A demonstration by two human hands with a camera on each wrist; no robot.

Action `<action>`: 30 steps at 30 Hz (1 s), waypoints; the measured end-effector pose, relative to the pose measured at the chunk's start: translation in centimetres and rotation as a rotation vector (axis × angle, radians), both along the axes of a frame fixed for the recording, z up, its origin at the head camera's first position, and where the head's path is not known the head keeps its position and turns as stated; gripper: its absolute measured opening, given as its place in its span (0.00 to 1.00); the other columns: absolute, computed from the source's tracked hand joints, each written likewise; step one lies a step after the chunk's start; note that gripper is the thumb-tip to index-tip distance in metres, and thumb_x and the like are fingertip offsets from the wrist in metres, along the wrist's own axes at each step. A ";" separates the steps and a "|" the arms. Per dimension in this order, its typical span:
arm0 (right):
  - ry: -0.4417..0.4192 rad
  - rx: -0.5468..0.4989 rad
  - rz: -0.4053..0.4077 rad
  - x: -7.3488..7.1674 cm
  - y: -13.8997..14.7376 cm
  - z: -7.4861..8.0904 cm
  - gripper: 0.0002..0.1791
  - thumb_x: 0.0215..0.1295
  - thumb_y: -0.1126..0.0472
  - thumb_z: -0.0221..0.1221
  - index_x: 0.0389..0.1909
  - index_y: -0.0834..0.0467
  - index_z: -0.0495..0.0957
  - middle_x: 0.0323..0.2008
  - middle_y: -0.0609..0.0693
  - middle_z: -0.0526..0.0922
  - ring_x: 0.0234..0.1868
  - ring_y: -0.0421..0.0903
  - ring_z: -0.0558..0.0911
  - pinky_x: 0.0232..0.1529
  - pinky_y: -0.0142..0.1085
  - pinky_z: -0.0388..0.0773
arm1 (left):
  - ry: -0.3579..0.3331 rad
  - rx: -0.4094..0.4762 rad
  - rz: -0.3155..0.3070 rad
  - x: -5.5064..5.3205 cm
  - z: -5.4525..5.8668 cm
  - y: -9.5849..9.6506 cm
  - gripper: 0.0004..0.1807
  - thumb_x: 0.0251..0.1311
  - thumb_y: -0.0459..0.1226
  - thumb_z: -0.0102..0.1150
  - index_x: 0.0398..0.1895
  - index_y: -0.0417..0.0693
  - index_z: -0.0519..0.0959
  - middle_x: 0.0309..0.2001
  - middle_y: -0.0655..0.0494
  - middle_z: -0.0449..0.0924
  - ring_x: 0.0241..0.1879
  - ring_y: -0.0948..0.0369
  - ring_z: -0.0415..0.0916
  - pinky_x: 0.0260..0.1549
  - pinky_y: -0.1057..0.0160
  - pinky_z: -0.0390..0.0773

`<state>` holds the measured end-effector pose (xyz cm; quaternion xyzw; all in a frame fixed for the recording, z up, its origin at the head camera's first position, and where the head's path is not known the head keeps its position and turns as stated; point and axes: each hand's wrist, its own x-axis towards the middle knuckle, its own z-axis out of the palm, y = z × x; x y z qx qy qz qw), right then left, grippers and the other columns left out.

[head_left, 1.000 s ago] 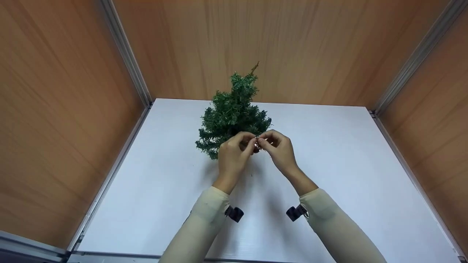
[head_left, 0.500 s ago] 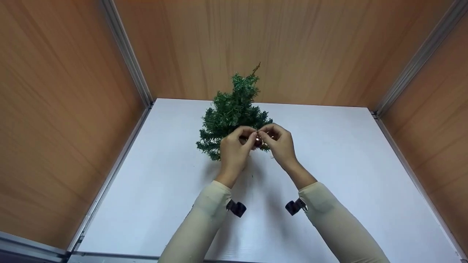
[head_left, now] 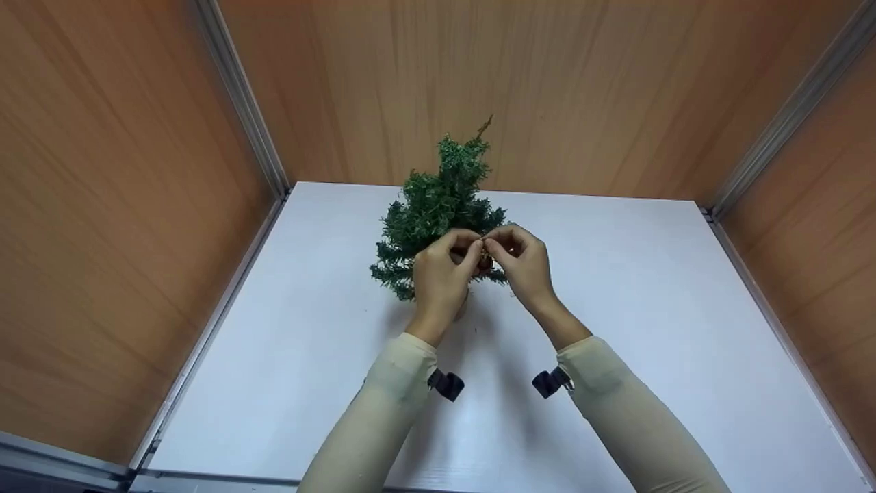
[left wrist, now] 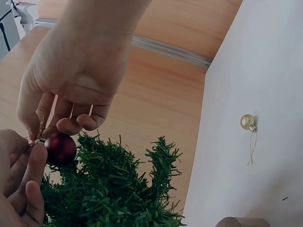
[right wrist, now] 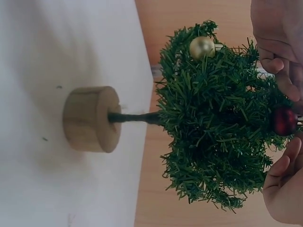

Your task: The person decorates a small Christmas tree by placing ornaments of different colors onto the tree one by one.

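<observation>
A small green artificial Christmas tree point(head_left: 434, 205) stands upright on a round wooden base point(right wrist: 85, 120). Just in front of its branches, a dark red bauble point(left wrist: 60, 148) hangs between the two hands. My left hand point(head_left: 438, 277) pinches at the bauble's cap or string between thumb and forefinger. Fingertip to fingertip with it, my right hand point(head_left: 525, 270) pinches the gold string point(left wrist: 41, 126) above the cap. The exact grip on the thin string is partly hidden by the fingers. In the right wrist view the bauble sits close against the foliage.
A gold bauble point(right wrist: 202, 48) hangs on the tree's left side. Another gold bauble point(left wrist: 247, 121) with a loose string lies on the white table point(head_left: 294, 301). Wooden panels point(head_left: 561, 89) with metal edges enclose the table at the back and both sides.
Both hands have risen slightly and moved forward together, carrying the red bauble closer to the tree's branches. The pinching grips stay the same.
</observation>
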<state>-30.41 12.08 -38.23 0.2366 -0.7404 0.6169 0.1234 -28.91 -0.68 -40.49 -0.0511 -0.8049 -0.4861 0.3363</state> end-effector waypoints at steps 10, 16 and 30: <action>0.001 -0.010 -0.013 0.0 -0.1 0.1 0.07 0.61 0.65 0.56 0.34 0.67 0.77 0.32 0.57 0.78 0.31 0.51 0.75 0.29 0.32 0.71 | 0.032 -0.168 0.126 0.0 0.1 0.1 0.05 0.56 0.45 0.58 0.32 0.58 0.81 0.27 0.69 0.78 0.21 0.73 0.70 0.20 0.72 0.69; -0.004 -0.002 -0.013 -0.1 -0.2 0.1 0.07 0.62 0.66 0.55 0.34 0.67 0.77 0.32 0.57 0.78 0.32 0.51 0.75 0.30 0.32 0.72 | 0.054 -0.247 0.167 0.0 0.0 -0.1 0.06 0.56 0.46 0.58 0.33 0.58 0.81 0.27 0.66 0.79 0.21 0.69 0.71 0.19 0.69 0.69; -0.042 0.017 -0.012 -0.3 -0.2 -0.4 0.09 0.64 0.64 0.53 0.36 0.67 0.77 0.35 0.56 0.79 0.36 0.47 0.77 0.36 0.33 0.73 | 0.057 -0.328 0.213 -0.1 -0.3 -0.2 0.06 0.56 0.44 0.57 0.33 0.57 0.82 0.26 0.62 0.80 0.20 0.66 0.72 0.16 0.67 0.70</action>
